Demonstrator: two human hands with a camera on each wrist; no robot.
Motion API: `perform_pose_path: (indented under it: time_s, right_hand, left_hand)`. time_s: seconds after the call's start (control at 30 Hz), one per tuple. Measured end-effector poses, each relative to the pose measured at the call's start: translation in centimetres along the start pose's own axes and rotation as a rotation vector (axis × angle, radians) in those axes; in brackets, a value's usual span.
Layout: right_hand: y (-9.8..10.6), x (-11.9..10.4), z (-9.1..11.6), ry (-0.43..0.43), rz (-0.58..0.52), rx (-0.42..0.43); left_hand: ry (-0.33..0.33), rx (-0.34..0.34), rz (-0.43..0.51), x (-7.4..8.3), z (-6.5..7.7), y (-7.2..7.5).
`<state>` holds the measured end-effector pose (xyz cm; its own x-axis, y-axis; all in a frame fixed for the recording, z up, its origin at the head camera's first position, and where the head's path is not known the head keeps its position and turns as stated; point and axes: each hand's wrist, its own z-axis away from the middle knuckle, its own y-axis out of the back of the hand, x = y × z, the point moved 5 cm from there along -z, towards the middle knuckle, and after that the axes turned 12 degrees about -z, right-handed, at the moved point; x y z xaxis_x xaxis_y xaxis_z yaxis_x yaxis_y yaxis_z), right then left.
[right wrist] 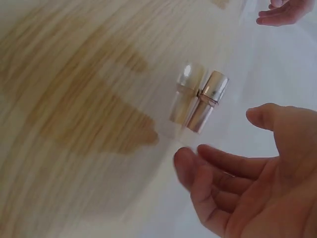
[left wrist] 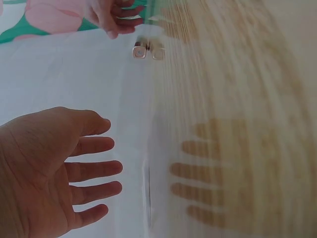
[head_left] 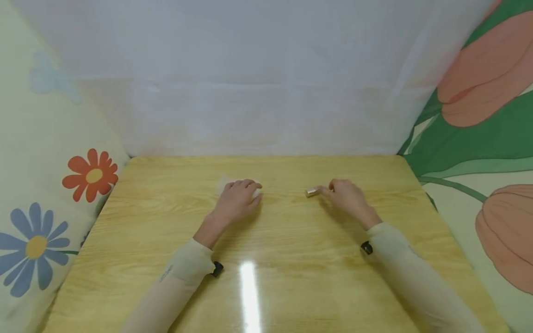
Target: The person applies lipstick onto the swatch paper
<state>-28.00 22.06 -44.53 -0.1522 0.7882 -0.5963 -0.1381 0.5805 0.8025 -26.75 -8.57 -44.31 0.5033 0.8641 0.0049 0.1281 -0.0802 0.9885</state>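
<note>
A shiny rose-gold lipstick tube (head_left: pixel 311 191) lies on its side on the table. My right hand (head_left: pixel 349 199) is just beside it; the right wrist view shows its fingers loosely curled and the thumb apart, with a gap between them and the lipstick tube (right wrist: pixel 208 102). Over on the left, my left hand (head_left: pixel 237 201) is above a thin, whitish see-through sheet (head_left: pixel 222 184), partly hidden beneath it; its material is unclear. In the left wrist view the left hand (left wrist: pixel 47 171) has its fingers extended and spread, holding nothing.
The glossy wood-grain table (head_left: pixel 291 240) reflects the hands and a bright light streak. A white sheet (head_left: pixel 266 92) hangs behind its far edge. Flower-patterned cloths stand at the left (head_left: pixel 25 175) and right (head_left: pixel 479 152) sides.
</note>
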Motion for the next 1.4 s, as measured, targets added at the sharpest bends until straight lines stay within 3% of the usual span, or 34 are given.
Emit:
perform_pose_path:
  time_s: [0.13, 0.33, 0.67, 0.8, 1.03, 1.27, 1.4]
  right_hand:
    - [-1.1, -0.1, -0.8, -0.058, -0.02, -0.022]
    - [-2.3, -0.2, -1.5, -0.14, -0.064, 0.015]
    - [-3.3, -1.2, -2.5, -0.147, -0.052, 0.014]
    - [-3.2, -1.0, -2.3, -0.155, -0.104, 0.018]
    - [-3.1, -1.1, -2.1, -0.034, -0.203, 0.069]
    - [-2.8, -3.3, -1.5, 0.087, -0.412, 0.126]
    - [-2.5, -4.3, -1.1, 0.142, -0.481, 0.151]
  left_hand:
    - [0.006, 0.006, -0.005, -0.4, 0.5, 0.2]
    - [-0.002, 0.002, -0.014, -0.5, 0.9, 0.4]
    - [0.013, -0.001, -0.012, -0.8, 0.6, 0.8]
    - [0.012, -0.018, -0.009, -0.8, 0.4, 0.8]
    - [0.015, -0.032, 0.003, -0.9, 0.8, 0.3]
    - [0.042, -0.029, 0.051, -1.2, 1.2, 0.3]
    - [0.026, 0.004, 0.081, -1.0, 0.6, 0.8]
